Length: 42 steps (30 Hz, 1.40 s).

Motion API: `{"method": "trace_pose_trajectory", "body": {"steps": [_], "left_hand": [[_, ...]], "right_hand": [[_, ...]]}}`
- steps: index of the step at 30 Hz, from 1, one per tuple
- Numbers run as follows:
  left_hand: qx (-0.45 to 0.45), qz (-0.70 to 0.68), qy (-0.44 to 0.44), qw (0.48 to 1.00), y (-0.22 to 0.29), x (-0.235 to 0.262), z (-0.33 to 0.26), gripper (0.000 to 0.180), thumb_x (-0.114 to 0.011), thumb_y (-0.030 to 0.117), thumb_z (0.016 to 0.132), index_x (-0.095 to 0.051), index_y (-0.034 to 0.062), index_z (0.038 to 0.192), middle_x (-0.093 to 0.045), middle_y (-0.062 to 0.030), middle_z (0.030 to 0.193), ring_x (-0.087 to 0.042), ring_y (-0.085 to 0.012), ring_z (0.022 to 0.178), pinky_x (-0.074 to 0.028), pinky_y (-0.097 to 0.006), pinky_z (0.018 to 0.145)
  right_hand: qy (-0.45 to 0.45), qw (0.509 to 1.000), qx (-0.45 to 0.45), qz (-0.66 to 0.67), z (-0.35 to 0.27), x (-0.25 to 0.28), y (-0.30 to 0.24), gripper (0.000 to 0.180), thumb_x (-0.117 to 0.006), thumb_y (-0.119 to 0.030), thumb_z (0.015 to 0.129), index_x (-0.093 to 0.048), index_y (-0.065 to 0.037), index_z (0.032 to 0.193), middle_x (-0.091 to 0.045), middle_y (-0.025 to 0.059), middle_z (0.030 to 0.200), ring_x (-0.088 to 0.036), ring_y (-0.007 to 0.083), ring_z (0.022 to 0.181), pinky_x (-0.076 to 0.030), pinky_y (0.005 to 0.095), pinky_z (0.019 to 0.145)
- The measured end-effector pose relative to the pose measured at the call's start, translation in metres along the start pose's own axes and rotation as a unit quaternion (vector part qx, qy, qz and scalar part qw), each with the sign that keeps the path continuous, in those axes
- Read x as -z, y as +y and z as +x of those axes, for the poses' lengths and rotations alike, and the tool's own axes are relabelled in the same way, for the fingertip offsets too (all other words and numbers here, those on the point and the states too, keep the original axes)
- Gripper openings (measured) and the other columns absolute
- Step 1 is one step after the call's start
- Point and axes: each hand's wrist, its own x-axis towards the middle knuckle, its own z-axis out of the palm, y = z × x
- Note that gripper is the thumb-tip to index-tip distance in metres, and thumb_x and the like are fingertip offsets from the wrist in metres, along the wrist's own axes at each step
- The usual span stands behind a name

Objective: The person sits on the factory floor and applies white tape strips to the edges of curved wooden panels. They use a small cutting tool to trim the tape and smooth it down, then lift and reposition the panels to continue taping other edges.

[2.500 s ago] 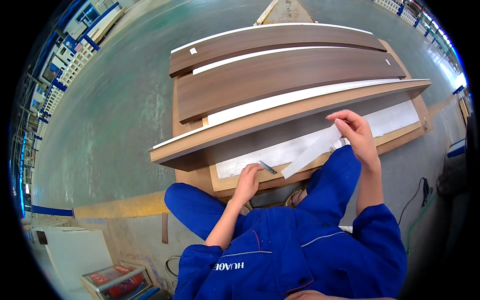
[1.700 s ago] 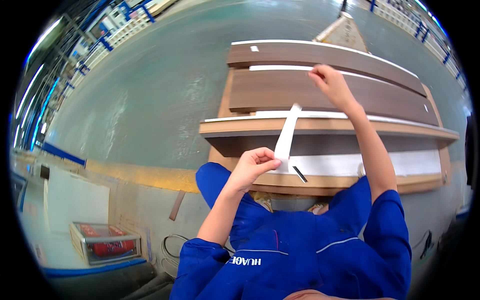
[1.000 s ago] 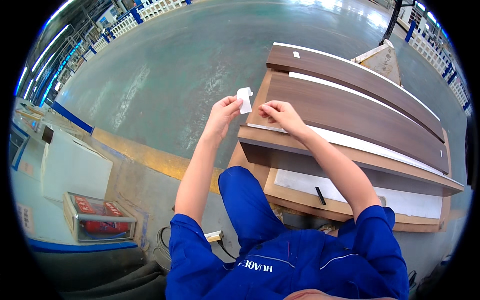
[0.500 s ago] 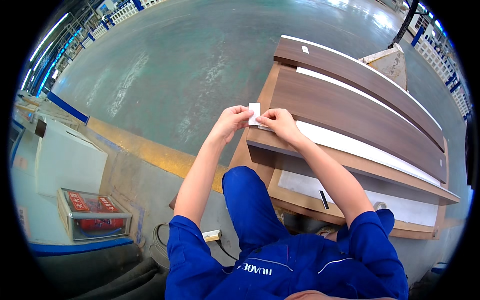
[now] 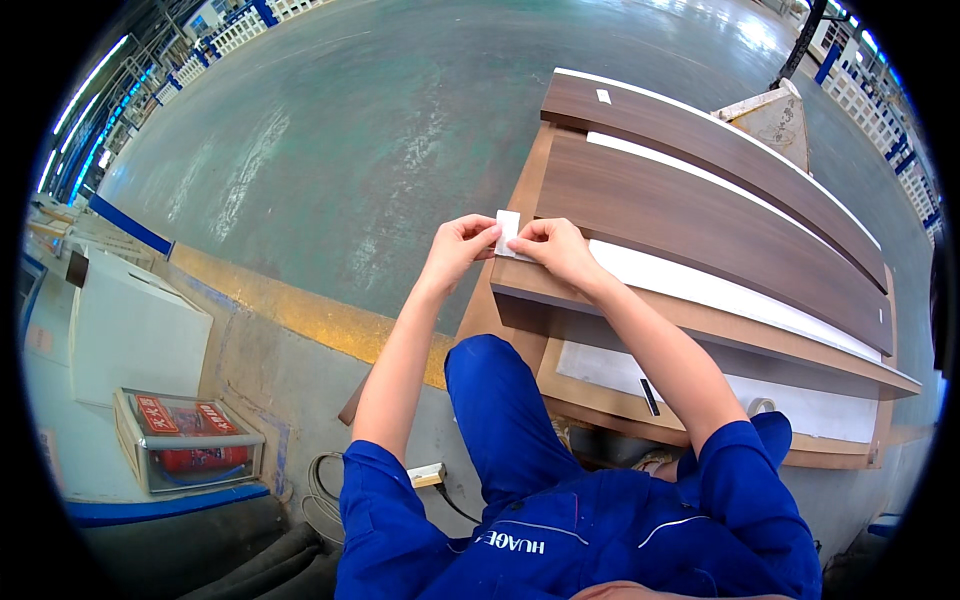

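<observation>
Strip (image 5: 508, 221): short and white, held upright at the left end of the near panel (image 5: 760, 338); whether its lower end touches the wood cannot be told.
Left hand (image 5: 461, 250): thumb and fingers pinch the strip's left edge.
Right hand (image 5: 556, 248): thumb and fingertips gathered on the strip's lower right part, seemingly pinching it too.
Risk at the strip: uneven pull between the two pinches could twist or crease it; if one side is sticky, it might fold onto itself or cling to a fingertip.
Risk at the front edge: a dropped right forearm or sleeve could nudge the dark bar (image 5: 650, 397) off the base board (image 5: 484, 316).
Base board: tan, low; the near panel stands raised along its front, with the middle panel (image 5: 700, 235) and far panel (image 5: 700, 148) behind; a ring-shaped roll (image 5: 762, 406) sits toward its front right corner, beside the knee.
Floor (image 5: 330, 180): green-grey, scuffed, with a worn yellow band (image 5: 300, 318) left of the base board.
Room: large hall, white fencing (image 5: 240, 35) beyond; a clear-sided case (image 5: 200, 460) holding a red cylinder stands at left.
</observation>
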Motion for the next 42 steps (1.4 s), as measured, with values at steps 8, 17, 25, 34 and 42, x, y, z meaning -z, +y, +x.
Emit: {"method": "trace_pose_trajectory", "body": {"steps": [8,17,25,34,42], "left_hand": [[-0.011,-0.010,-0.021,1.000,0.001,0.004,-0.001,0.026,-0.065,0.008,0.086,-0.061,0.0014,0.111,-0.064,-0.0031,0.091,-0.061,-0.0099,0.084,-0.053,-0.026,0.077],[-0.026,0.013,-0.024,0.999,0.001,0.002,-0.004,0.036,-0.067,0.004,0.084,-0.057,0.0003,0.118,-0.062,-0.0025,0.092,-0.060,-0.0097,0.086,-0.051,-0.025,0.080],[-0.035,0.029,-0.006,0.999,0.002,-0.001,-0.005,0.038,-0.067,0.000,0.082,-0.057,-0.0014,0.119,-0.061,-0.0020,0.091,-0.059,-0.0083,0.085,-0.049,-0.022,0.079],[-0.058,0.041,-0.016,0.997,0.000,0.001,-0.002,0.037,-0.067,-0.002,0.080,-0.057,-0.0041,0.116,-0.061,-0.0015,0.088,-0.058,-0.0072,0.081,-0.048,-0.021,0.075],[-0.054,0.043,-0.015,0.997,0.001,0.004,-0.003,0.036,-0.067,-0.002,0.080,-0.057,-0.0038,0.114,-0.061,-0.0012,0.087,-0.058,-0.0070,0.081,-0.048,-0.020,0.076]], "right_hand": [[0.023,0.999,0.029,-0.003,-0.004,-0.001,-0.002,0.026,-0.072,-0.027,0.076,-0.070,-0.001,0.080,-0.068,0.0118,0.072,-0.064,0.0189,0.066,-0.048,0.0317,0.063],[0.024,0.999,0.039,-0.015,-0.008,-0.001,-0.005,0.026,-0.072,-0.026,0.077,-0.071,-0.001,0.082,-0.068,0.0123,0.073,-0.064,0.0191,0.066,-0.049,0.0315,0.064],[0.032,0.998,0.047,-0.001,-0.009,-0.001,-0.003,0.024,-0.073,-0.022,0.076,-0.071,0.001,0.082,-0.068,0.0132,0.071,-0.064,0.0177,0.065,-0.049,0.0304,0.063],[0.039,0.997,0.060,-0.017,-0.012,0.001,-0.004,0.025,-0.073,-0.022,0.076,-0.071,0.002,0.081,-0.067,0.0142,0.068,-0.063,0.0175,0.060,-0.049,0.0306,0.061],[0.045,0.997,0.049,-0.032,-0.009,-0.001,-0.003,0.025,-0.073,-0.023,0.075,-0.072,0.001,0.081,-0.067,0.0160,0.070,-0.065,0.0201,0.062,-0.050,0.0313,0.062]]}}
